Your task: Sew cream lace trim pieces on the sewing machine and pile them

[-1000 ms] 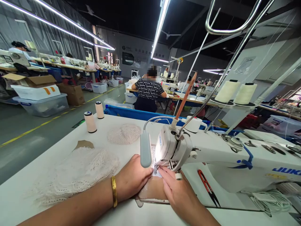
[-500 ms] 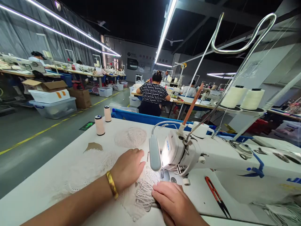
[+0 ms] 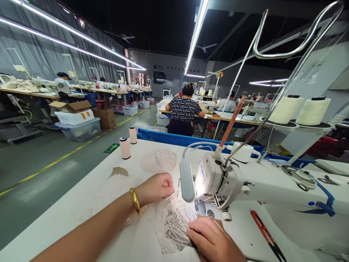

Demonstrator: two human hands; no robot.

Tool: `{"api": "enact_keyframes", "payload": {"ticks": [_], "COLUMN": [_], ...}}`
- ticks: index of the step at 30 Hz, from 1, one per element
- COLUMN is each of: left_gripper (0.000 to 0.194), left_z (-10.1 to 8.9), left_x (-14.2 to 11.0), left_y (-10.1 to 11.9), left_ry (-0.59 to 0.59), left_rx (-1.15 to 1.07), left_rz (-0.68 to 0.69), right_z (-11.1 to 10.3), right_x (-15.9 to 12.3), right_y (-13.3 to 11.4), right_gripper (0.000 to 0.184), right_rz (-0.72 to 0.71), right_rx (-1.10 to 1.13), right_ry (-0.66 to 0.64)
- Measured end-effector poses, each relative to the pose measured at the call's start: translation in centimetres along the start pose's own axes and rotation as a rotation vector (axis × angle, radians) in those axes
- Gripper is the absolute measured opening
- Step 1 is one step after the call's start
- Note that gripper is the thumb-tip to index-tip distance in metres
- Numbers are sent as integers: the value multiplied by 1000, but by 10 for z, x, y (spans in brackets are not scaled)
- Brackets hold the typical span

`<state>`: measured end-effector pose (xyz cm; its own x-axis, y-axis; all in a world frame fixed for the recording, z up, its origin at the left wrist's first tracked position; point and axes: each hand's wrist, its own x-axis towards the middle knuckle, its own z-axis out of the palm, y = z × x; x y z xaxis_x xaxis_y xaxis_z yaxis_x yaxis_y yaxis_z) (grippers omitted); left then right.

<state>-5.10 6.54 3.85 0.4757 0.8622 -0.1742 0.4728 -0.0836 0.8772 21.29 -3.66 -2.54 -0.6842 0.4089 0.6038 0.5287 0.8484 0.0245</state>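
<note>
One lace piece (image 3: 177, 227) lies left of the sewing machine (image 3: 215, 171)'s head. Your left hand (image 3: 159, 186) has its fingers curled closed, pinching the far edge; your right hand (image 3: 211, 234) touches the near right side, fingers together, grip unclear. Two peach spools (image 3: 125, 149) stand beyond, farther left of the machine.

Two hands (image 3: 158, 187), one bracelet (image 3: 135, 202), two peach spools (image 3: 125, 148), two large cones (image 3: 286, 110)
</note>
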Motion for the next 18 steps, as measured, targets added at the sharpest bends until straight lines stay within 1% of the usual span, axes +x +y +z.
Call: {"api": "enact_keyframes", "payload": {"ticks": [4, 9, 11, 13, 16, 18], "left_gripper": [32, 35, 35, 33, 23, 17], "left_z": [-6, -7, -7, -6, -1, 7], "left_x": [0, -2, -2, -2, -6, -10], "left_y": [3, 6, 6, 7, 10, 15], "left_ry": [-81, -90, -84, -52, 78, 147], "left_rx": [-91, -107, -75, -12, 134, 218], "left_rz": [-17, -10, -8, -3, 20, 57], "right_z": [6, 12, 12, 9, 3, -2], "right_x": [-5, -16, -17, -15, -11, -9], "right_y": [3, 7, 7, 6, 2, -1], "right_gripper": [26, 25, 26, 25, 25, 28], "right_rz": [8, 10, 8, 15, 13, 8], "right_rx": [-16, -15, -9, 13, 81, 143], "right_ry": [-35, -114, -113, -84, -21, -30]}}
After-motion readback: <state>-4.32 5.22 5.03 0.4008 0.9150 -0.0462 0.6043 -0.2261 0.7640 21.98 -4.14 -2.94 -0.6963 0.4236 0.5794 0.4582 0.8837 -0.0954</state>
